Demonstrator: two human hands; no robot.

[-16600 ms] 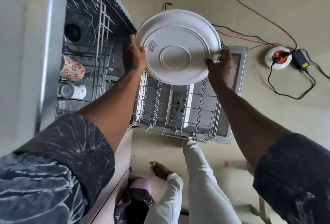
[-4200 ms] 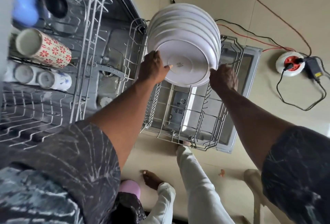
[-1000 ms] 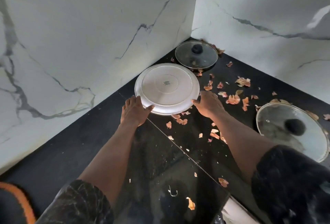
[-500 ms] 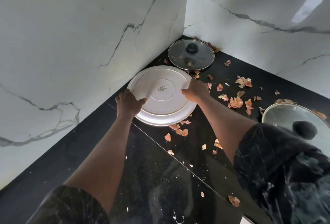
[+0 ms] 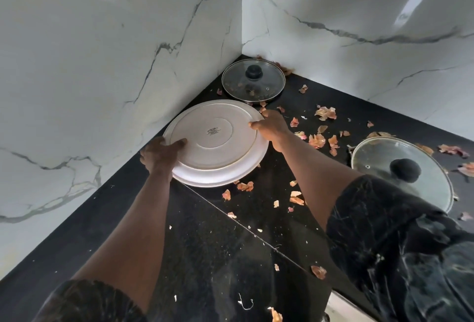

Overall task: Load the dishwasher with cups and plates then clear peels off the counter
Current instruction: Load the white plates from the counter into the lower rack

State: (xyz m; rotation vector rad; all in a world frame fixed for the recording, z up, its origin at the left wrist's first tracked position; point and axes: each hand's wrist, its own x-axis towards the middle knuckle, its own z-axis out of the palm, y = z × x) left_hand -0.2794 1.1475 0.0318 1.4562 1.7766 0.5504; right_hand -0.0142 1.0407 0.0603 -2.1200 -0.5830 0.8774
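A stack of 2 round white ceramic plates (image 5: 215,142), turned underside up, sits on the glossy black stone counter (image 5: 205,244) close against the white marble-veined wall (image 5: 102,65), just in front of a small round glass lid with a black knob (image 5: 253,83). The left hand (image 5: 161,153) grips the near-left rim, thumb laid on the upturned base. The right hand (image 5: 272,126) pinches the opposite rim, fingers curled over the edge. I cannot tell whether the grip catches both plates or only the upper one, which looks slightly offset from the lower. For a clean lift, I judge both hands should get fingertips under the bottom rim so the 2 rise together. They should keep the stack level and draw it back clear of the larger glass lid (image 5: 400,167) at right. Papery orange-brown peels (image 5: 318,139) lie scattered near the plates, and any clinging underneath are best shaken off before loading.
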